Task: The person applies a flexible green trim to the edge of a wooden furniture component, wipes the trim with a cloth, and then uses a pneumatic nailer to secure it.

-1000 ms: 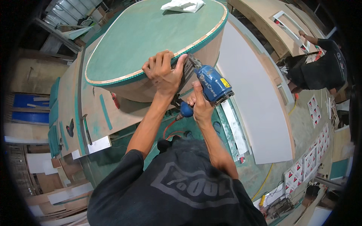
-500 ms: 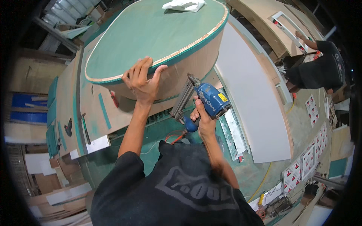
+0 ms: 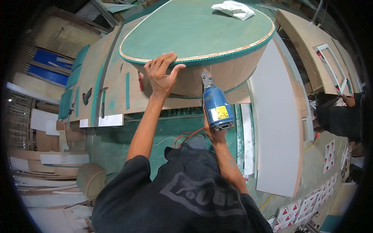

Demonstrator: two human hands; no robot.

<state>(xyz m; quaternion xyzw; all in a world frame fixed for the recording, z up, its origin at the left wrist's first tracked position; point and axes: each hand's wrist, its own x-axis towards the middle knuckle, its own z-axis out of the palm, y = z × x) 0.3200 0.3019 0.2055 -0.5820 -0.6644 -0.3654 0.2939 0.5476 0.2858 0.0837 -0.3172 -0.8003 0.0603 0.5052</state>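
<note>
One blue power tool is hiding most of the right hand gripping it, nose touching one curved wooden panel; the left hand, unclenched, is pressing the panel's green-topped rim.

The rounded plywood tabletop is green on top with a pale tan rim and sides, the handheld power tool is blue with a yellow label, and the crumpled cloth is white.

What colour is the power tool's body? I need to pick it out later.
Blue, with a yellow label: the power tool in the right hand, head view.
</note>
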